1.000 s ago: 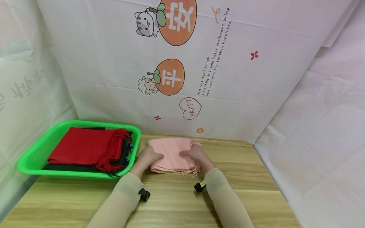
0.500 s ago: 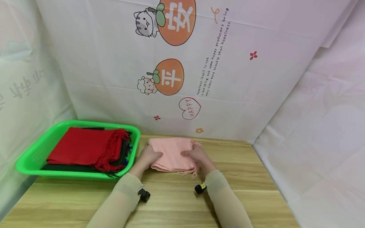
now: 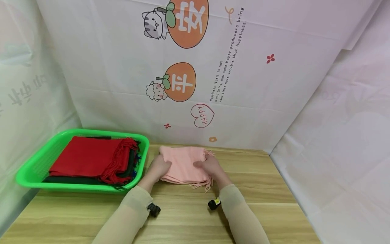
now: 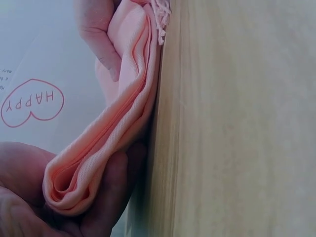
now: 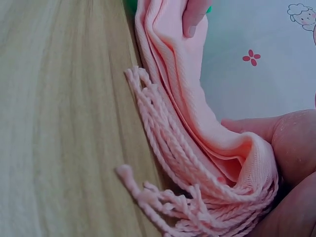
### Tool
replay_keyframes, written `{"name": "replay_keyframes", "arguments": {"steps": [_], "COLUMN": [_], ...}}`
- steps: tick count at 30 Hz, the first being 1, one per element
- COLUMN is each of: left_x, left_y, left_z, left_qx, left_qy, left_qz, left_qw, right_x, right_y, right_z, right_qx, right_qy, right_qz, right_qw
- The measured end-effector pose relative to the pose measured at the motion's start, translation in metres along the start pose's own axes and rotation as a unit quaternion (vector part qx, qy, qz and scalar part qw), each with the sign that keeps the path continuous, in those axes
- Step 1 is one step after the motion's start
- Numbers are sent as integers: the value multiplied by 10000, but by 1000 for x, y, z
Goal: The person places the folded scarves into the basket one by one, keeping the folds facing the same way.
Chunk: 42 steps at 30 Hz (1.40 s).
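The folded pink scarf (image 3: 183, 165) is gripped at its left edge by the left hand (image 3: 158, 168) and at its right, fringed edge by the right hand (image 3: 210, 168), fingers curled round it, on the worktop (image 3: 182, 217) just right of the green basket (image 3: 33, 169).

Soft, even light fills the booth — shadows under the sleeves stay faint, no glare on the backdrop (image 3: 274, 101). Edges of the head view bow slightly; both wrist views sit close and soft-focused.
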<state>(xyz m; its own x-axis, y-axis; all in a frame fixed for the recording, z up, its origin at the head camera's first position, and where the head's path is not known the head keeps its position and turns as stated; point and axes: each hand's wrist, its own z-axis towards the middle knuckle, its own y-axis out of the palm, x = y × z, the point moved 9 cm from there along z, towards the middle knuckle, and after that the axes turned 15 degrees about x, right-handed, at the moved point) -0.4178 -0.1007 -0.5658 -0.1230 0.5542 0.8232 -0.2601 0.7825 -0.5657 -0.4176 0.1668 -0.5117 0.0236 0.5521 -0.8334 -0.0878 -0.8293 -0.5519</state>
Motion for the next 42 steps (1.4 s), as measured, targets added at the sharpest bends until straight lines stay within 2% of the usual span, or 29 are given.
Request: {"name": "replay_keyframes", "arguments": {"steps": [2,3,8,15,18,20,21,23,26,29,31,35,42], "left_x": [-14,-12,5,42,47,45,49,49,60,81,90,99,103], "left_y": [13,12,1,-24,-27,-26,-29,-30,-38,-54,-61,-70,-81], "left_z": [14,13,1,-26,-30,-29,-32,-32,-42,-59,-66,-74,-76], "left_qx": [21,76,363,372,349,403,350,412,373,266,270,259,319], "left_qy": [109,165,502,529,544,736,656,763,659,527,571,579,751], "left_qz": [23,65,211,78,67,133,79,139,45,-102,-91,-111,-133], "left_qw": [9999,9998,9979,9979,9979,9964,9972,9961,9971,9982,9980,9979,9966], "right_x": [-1,-1,-2,-7,-10,-12,-13,-16,-21,-28,-32,-38,-49], "right_y": [0,0,-3,-9,-13,-16,-18,-21,-26,-31,-34,-39,-44], "right_z": [0,0,0,-4,-7,-9,-10,-12,-15,-17,-19,-22,-29], "right_qx": [-11,-10,29,81,128,160,182,194,220,277,331,391,353], "right_qy": [-40,-46,-60,-251,-278,-292,-319,-370,-468,-579,-657,-727,-783], "right_qz": [37,54,102,-110,-199,-283,-323,-397,-429,-436,-450,-353,37], "right_qw": [10000,10000,9999,9996,9993,9990,9988,9983,9977,9970,9963,9960,9963]}}
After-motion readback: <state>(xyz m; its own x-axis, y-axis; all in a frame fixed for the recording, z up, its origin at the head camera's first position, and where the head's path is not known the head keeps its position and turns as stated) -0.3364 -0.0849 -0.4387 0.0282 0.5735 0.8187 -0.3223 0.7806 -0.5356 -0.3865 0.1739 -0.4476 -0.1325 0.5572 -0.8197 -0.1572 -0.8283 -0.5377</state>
